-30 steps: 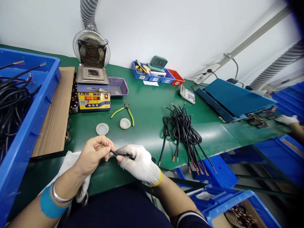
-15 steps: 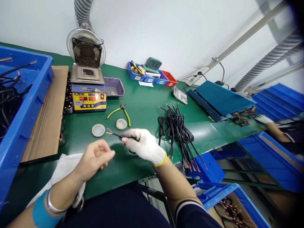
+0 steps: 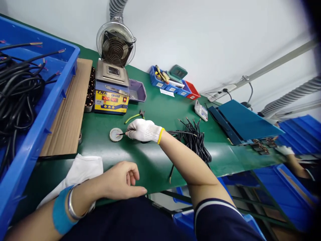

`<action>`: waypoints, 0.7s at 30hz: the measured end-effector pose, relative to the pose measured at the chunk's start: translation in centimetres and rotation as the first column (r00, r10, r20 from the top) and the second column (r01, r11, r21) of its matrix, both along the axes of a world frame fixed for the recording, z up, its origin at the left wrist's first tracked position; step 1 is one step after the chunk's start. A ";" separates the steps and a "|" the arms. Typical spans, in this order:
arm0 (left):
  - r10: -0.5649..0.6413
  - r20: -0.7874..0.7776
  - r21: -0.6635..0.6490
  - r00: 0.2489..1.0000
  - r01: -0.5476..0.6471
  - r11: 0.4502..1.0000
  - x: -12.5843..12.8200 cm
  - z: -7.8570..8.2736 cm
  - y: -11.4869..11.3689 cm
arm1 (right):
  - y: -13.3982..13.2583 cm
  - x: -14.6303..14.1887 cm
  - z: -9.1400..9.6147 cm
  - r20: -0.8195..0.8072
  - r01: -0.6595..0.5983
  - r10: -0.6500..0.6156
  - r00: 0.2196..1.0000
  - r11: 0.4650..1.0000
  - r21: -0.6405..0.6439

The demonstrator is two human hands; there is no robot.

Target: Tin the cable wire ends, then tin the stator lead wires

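My right hand [image 3: 144, 130], in a white knit glove, is closed around a black cable [image 3: 122, 134]. The cable's stripped end points left and dips into a small round dish [image 3: 111, 137] of pale contents; whether the wire tips touch them I cannot tell. My left hand [image 3: 121, 180] is bare and lies near the table's front edge. Its thumb stretches away from loosely bent fingers, with nothing in them. Beyond the glove lie green-handled cutting pliers [image 3: 132, 117], partly hidden by it. To the right, a bundle of black cables [image 3: 200, 145] is partly covered by my right forearm.
A yellow-and-blue solder pot [image 3: 111, 104] with a fan hood stands behind the dish. At left, a blue crate [image 3: 59, 100] of black cables adjoins cardboard [image 3: 72, 110]. A white cloth [image 3: 84, 170] lies by my left forearm. A co-worker's gloved hand [image 3: 284, 150] shows far right.
My right hand has brought the cable end left and down into the dish. My left hand has drawn back toward the table edge, its thumb now apart. The camera view has shifted.
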State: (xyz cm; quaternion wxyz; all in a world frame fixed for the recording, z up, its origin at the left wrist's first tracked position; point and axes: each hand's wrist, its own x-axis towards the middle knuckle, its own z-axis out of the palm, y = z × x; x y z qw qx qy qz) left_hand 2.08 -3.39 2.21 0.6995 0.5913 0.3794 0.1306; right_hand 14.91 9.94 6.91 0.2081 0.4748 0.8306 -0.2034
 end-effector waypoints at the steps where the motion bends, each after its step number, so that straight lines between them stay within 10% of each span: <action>1: -0.007 0.001 0.000 1.000 0.007 1.000 0.0 0.0 0.0 | 0.2 -0.1 -0.2 0.026 -0.022 0.022 0.999 1.000 0.000; 13: -0.028 -0.017 0.040 0.999 0.029 0.999 -0.1 0.0 -0.2 | 0.5 -1.9 0.7 0.147 -0.134 0.117 0.982 0.985 0.111; 21: -0.013 0.000 -0.004 1.000 0.013 1.000 -0.1 0.2 -0.6 | 5.9 -3.5 9.2 0.071 -0.046 0.020 0.997 0.922 0.384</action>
